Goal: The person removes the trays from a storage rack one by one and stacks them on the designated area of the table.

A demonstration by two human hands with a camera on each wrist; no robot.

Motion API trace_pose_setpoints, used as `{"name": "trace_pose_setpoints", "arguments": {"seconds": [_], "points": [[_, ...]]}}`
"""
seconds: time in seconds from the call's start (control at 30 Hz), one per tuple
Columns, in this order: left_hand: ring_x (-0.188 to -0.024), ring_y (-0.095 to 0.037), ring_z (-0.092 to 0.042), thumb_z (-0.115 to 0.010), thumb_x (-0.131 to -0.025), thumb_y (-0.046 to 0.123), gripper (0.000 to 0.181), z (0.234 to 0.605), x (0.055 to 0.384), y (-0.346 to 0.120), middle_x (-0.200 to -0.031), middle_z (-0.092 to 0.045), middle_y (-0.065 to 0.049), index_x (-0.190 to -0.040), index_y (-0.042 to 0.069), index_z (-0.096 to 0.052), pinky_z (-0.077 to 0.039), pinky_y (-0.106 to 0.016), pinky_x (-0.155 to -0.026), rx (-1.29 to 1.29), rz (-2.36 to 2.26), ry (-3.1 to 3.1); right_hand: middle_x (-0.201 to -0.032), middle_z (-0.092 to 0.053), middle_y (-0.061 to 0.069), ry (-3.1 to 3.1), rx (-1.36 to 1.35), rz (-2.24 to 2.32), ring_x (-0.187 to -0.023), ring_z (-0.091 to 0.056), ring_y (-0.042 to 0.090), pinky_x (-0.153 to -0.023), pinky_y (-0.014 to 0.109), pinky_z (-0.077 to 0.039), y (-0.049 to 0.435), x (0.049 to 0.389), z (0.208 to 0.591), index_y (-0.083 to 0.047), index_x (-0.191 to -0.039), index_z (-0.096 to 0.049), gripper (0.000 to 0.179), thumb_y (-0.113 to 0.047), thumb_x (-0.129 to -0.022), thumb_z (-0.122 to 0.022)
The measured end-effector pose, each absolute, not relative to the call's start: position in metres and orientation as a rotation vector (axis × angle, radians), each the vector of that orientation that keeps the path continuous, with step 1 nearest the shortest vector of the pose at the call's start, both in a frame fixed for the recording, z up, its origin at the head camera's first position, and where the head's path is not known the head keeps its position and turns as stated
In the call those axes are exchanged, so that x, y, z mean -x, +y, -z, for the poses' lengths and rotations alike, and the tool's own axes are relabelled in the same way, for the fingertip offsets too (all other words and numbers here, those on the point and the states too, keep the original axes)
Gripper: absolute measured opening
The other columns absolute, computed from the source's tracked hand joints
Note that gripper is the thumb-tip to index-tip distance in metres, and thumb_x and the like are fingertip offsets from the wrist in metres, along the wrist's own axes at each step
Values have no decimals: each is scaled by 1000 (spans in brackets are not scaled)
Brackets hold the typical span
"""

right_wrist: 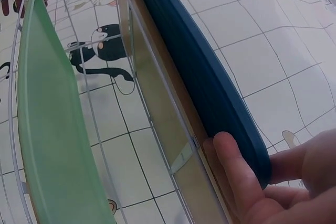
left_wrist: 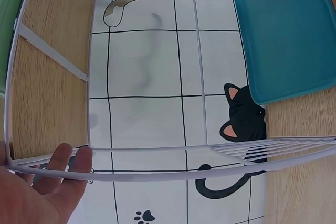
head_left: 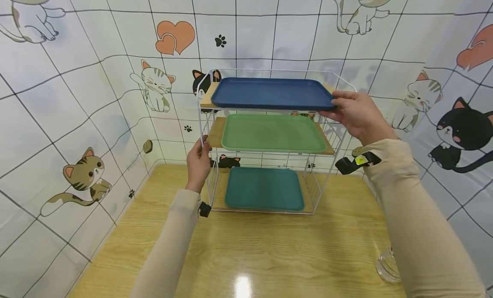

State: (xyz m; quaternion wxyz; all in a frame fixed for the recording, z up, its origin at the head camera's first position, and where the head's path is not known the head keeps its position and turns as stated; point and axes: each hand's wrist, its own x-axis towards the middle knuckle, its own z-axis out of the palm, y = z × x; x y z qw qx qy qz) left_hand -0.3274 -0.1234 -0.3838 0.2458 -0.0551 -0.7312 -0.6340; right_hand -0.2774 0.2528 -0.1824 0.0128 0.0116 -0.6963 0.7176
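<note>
A three-tier white wire rack with wooden shelves (head_left: 216, 131) stands against the wall. Its top shelf bears a dark blue tray (head_left: 271, 93), the middle one a light green tray (head_left: 273, 132), the bottom one a teal tray (head_left: 264, 189). My right hand (head_left: 360, 116) pinches the blue tray's right end, thumb on one face and fingers on the other; in the right wrist view this tray (right_wrist: 205, 72) lies along the top board. With my left hand (head_left: 198, 163) I grip the rack's left side frame at the middle shelf; in the left wrist view the fingers (left_wrist: 79, 174) hook round the wire.
A wooden table (head_left: 246, 242) carries the rack. A clear glass (head_left: 387, 266) stands at the right, partly hidden by my right forearm. Walls covered with cat-print sheeting (head_left: 254, 37) close in the back and both sides.
</note>
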Motion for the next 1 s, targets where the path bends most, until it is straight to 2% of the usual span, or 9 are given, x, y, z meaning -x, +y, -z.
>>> {"name": "trace_pose_setpoints", "arguments": {"seconds": [0.13, 0.2, 0.27, 0.37, 0.5, 0.7, 0.9, 1.0], "points": [[-99, -25, -64, -46, -111, 20, 39, 379, 322, -123, -122, -66, -22, -148, 11, -55, -47, -19, -66, 144, 1739, -2004, -170, -14, 15, -2151, -29, -2237, -130, -58, 18, -92, 19, -54, 251, 277, 184, -7, -164, -16, 59, -8, -110, -38], [-94, -22, -65, -46, -111, 21, 40, 379, 321, -123, -123, -65, -22, -149, 11, -55, -47, -19, -65, 147, 1731, -2012, -171, -12, 13, -2140, -28, -2240, -145, -44, 23, -93, 19, -54, 250, 276, 185, -7, -165, -15, 59, -8, -110, -37], [-94, -19, -65, -46, -111, 22, 40, 378, 320, -123, -124, -65, -22, -149, 11, -55, -46, -19, -65, 149, 1725, -2020, -171, -11, 12, -2123, -32, -2250, -151, -35, 27, -93, 20, -54, 249, 275, 185, -7, -165, -13, 59, -7, -110, -35], [-93, -15, -64, -47, -111, 25, 40, 383, 324, -124, -124, -64, -20, -148, 13, -56, -47, -18, -65, 152, 1719, -2022, -171, -10, 11, -2112, -38, -2257, -153, -32, 26, -92, 19, -54, 249, 273, 186, -7, -165, -11, 59, -7, -111, -34], [-101, -24, -66, -47, -111, 24, 39, 382, 324, -124, -122, -64, -20, -147, 12, -57, -48, -18, -66, 150, 1737, -2017, -171, -13, 12, -2076, -34, -2282, -152, -34, 26, -91, 20, -55, 248, 271, 185, -7, -165, -11, 59, -6, -110, -33], [-106, -26, -67, -47, -111, 22, 39, 382, 326, -124, -124, -63, -19, -147, 10, -57, -50, -17, -69, 156, 1744, -2015, -171, -15, 9, -2016, -18, -2313, -151, -36, 25, -91, 21, -55, 248, 265, 184, -8, -165, -13, 58, -5, -110, -34], [-108, -26, -67, -48, -111, 23, 37, 382, 326, -124, -123, -63, -18, -145, 14, -59, -56, -34, -78, 144, 1737, -2018, -171, -13, 8, -1989, -30, -2313, -151, -36, 27, -92, 23, -55, 250, 257, 186, -8, -165, -14, 60, -4, -110, -37], [-109, -29, -67, -48, -111, 24, 38, 381, 326, -125, -124, -63, -18, -145, 14, -59, -56, -30, -77, 142, 1747, -2017, -172, -10, 7, -1988, -53, -2305, -151, -35, 29, -93, 24, -55, 251, 253, 187, -8, -165, -13, 60, -5, -110, -37]]}}
